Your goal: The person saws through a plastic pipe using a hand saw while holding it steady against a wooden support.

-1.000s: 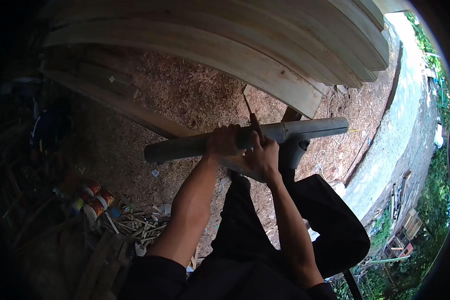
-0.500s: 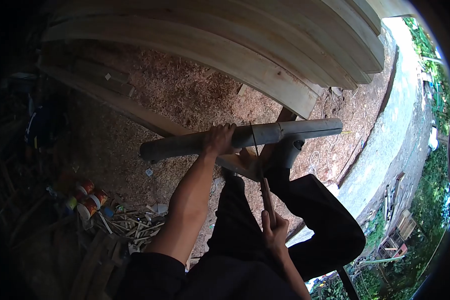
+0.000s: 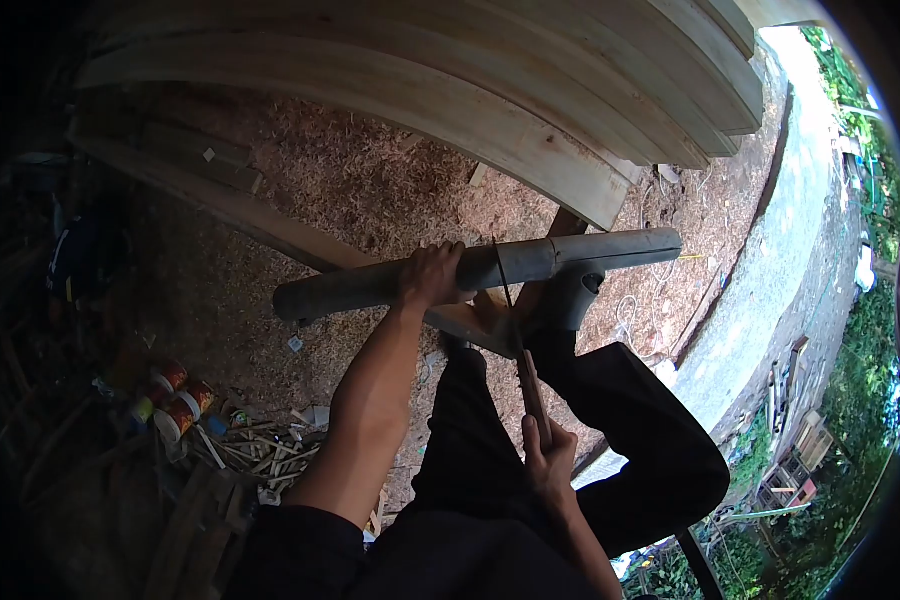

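A long grey plastic pipe (image 3: 345, 288) lies across the view with a branched pipe fitting (image 3: 573, 300) near its right end. It rests over crossed wooden beams in front of my legs. My left hand (image 3: 434, 274) is closed around the pipe left of its middle, fingers over the top. In my right hand (image 3: 551, 458) is the wooden handle of a handsaw (image 3: 535, 395). The thin, dark blade runs up from the handle and lies across the pipe, just right of my left hand, with its tip past the far side.
Large curved planks (image 3: 570, 160) are stacked above the pipe. Wood shavings (image 3: 350, 165) cover the ground. Tin cans (image 3: 178, 412) and a heap of wood scraps (image 3: 270, 452) lie at lower left. A person in dark clothing (image 3: 88, 250) is at far left.
The whole view has shifted slightly, with pipe and planks a little further up and left. Both hands keep their grips, and the saw stays at the same place on the pipe.
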Demonstrator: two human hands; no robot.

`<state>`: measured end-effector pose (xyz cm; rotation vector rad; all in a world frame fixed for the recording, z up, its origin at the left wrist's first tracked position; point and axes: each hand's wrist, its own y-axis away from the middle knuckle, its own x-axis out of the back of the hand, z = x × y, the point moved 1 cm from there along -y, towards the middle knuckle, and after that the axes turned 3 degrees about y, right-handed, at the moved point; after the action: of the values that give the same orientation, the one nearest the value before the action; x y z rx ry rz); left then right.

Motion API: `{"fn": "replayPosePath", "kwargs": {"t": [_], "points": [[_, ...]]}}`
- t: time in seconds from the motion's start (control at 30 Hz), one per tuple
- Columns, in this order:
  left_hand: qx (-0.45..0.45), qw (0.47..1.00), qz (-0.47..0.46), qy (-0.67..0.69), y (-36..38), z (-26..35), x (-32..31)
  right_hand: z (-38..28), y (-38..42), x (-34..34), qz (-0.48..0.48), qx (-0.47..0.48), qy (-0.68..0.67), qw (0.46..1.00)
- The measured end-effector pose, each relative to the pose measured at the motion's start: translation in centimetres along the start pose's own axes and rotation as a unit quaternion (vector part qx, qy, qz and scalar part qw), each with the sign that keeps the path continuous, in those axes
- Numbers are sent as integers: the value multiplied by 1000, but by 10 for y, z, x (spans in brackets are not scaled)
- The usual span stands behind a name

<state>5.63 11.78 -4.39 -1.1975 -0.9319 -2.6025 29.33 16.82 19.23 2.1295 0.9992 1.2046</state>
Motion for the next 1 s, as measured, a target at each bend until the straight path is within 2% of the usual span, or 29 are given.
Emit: {"fn": "replayPosePath", "kwargs": {"t": [0.23,0.4,0.6,0.67,0.77,0.9,0.97,1.0], "points": [[-7,1000,15,0,0,0,-2,9,-9,-10,22,2,-22,1000],[-23,998,49,-15,0,-3,-4,-17,-70,-28,23,50,-34,998],[-17,1000,3,-12,-4,-7,-9,-29,-81,-32,24,78,-51,995],[-31,997,62,-30,0,-7,-13,-25,-88,-35,37,81,-77,993],[-11,999,3,-38,-2,-2,-3,-27,-105,-43,34,90,-43,994],[-11,999,12,-31,0,3,3,-30,-110,-42,35,81,-49,995],[2,999,-18,-37,-1,6,8,-33,-118,-39,25,72,-58,995],[-1,999,-17,-38,-2,8,8,-38,-126,-42,36,94,-83,991]]}}
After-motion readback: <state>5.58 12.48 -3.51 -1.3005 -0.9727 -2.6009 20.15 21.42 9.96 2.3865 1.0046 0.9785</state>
